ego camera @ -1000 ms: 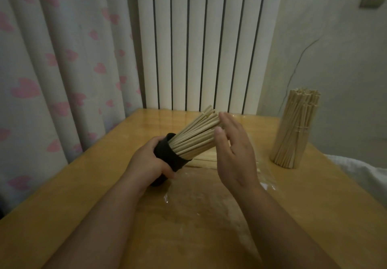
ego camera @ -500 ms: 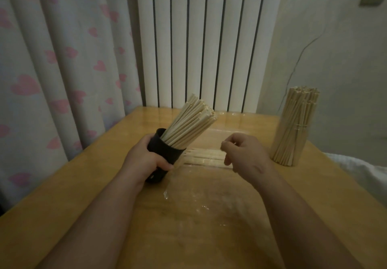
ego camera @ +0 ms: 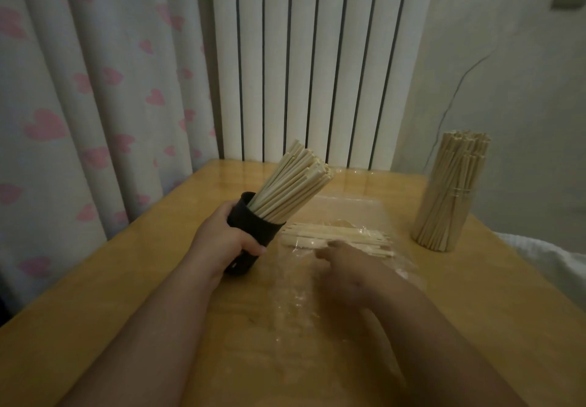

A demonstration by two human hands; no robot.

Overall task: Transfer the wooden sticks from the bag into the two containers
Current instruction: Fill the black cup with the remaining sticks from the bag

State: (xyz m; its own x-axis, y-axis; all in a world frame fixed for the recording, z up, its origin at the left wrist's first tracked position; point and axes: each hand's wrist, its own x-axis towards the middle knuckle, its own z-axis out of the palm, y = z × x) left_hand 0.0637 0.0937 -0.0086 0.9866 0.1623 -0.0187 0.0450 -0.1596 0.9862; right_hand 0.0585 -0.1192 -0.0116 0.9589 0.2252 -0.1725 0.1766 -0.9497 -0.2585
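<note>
My left hand grips a black cup that is tilted to the right on the table and packed with wooden sticks. A clear plastic bag lies flat to its right with several loose sticks inside. My right hand is blurred and reaches down onto the bag at those sticks; its fingers point left and look loosely extended. A second, clear container full of sticks stands upright at the table's right edge.
The wooden table sits in a corner. A heart-print curtain hangs on the left, a white radiator at the back and a wall on the right. White fabric lies past the right edge.
My right hand left the stick tips in the cup and dropped to the bag on the table. The cup has swung from nearly flat to a steeper tilt.
</note>
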